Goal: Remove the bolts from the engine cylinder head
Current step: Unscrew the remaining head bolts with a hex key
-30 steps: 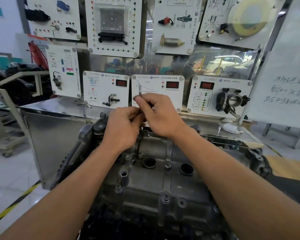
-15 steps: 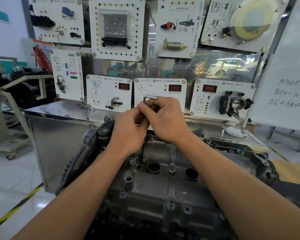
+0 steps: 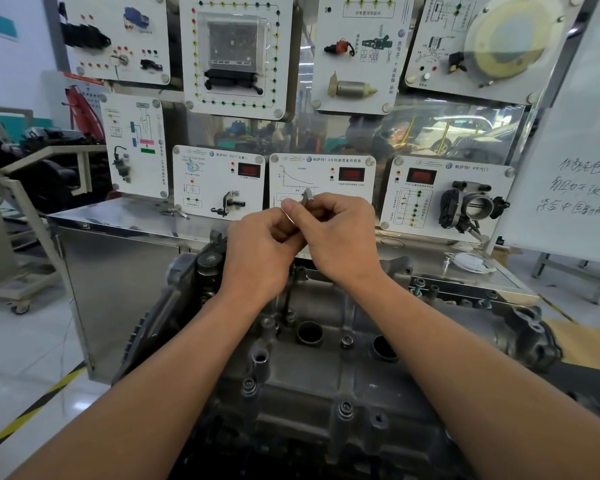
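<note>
- Plainly the job is under way but far from finished. Both hands are gathered above the far left part of the grey cast-metal engine cylinder head (image 3: pixel 326 375), which lies in front of the person against a shiny steel counter (image 3: pixel 118 220).
- The right hand (image 3: pixel 340 237) pinches the top bend of a thin L-shaped steel hex key (image 3: pixel 307 196) between its thumb and curled fingers (image 3: pixel 329 206). The key's short end pokes up above the knuckles.
- The left hand (image 3: pixel 260 251) has its fingers (image 3: pixel 281 233) curled in close under the right, apparently round the key's shaft, though the grip itself is hidden.
- Below the hands a dark shaft runs down to the head's far left area, so I judge that one bolt there is being worked. That bolt is too small to make out.
- Several dark flanged bolts (image 3: pixel 345 408) sit in their bosses along the near edge and between the two round open wells (image 3: pixel 309 332). These are left to do.
- One raised boss (image 3: pixel 260 357) on the left shows an open hole and may already be cleared, but I cannot say for sure.
- A few more rear bolts (image 3: pixel 420 284) stand along the far right rim; I cannot tell whether they are loosened or seated.
- White display panels (image 3: pixel 219 181) stand on the counter behind, apart from the work.
</note>
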Tool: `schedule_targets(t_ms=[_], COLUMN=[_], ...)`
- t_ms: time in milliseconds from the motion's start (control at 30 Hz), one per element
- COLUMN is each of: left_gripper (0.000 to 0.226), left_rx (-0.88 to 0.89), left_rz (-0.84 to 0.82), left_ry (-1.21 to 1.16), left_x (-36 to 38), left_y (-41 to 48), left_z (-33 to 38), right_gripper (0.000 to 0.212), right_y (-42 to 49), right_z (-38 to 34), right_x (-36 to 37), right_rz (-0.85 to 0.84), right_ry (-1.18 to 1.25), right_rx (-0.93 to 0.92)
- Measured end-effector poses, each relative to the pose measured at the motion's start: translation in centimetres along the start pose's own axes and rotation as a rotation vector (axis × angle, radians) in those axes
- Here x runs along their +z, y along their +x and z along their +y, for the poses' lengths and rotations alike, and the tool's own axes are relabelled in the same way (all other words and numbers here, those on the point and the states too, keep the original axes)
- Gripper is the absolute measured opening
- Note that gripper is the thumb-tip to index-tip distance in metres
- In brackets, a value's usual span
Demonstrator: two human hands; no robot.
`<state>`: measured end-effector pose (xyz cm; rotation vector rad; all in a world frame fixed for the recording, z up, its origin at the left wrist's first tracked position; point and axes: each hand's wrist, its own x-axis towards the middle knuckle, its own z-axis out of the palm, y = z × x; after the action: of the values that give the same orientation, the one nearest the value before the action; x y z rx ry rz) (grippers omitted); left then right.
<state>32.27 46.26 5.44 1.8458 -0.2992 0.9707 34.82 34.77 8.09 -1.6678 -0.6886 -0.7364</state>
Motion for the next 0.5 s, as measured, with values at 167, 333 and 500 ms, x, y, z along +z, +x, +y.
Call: schedule_targets(t_ms=[167,333,500], left_gripper=[0.022,0.018,0.011], left_rx=[0.036,0.032,-0.024], left_rz=[-0.15,-0.164,-0.023], left_ry=[-0.02,-0.018,0.008], left_x=[-0.6,-1.2,-0.4], left_y=[-0.5,-0.6,-0.1], left_z=[0.0,-0.5,-0.2], right_gripper=[0.032,0.033,0.032], right_y=[-0.2,0.1,0.2], right_z=[-0.4,-0.8,-0.4], right_x=[0.0,-0.4,-0.8], right_rz=[-0.107,-0.286,-0.265], right_ry=[-0.007,-0.055,-0.028], right_rx=[-0.037,-0.126,-0.072])
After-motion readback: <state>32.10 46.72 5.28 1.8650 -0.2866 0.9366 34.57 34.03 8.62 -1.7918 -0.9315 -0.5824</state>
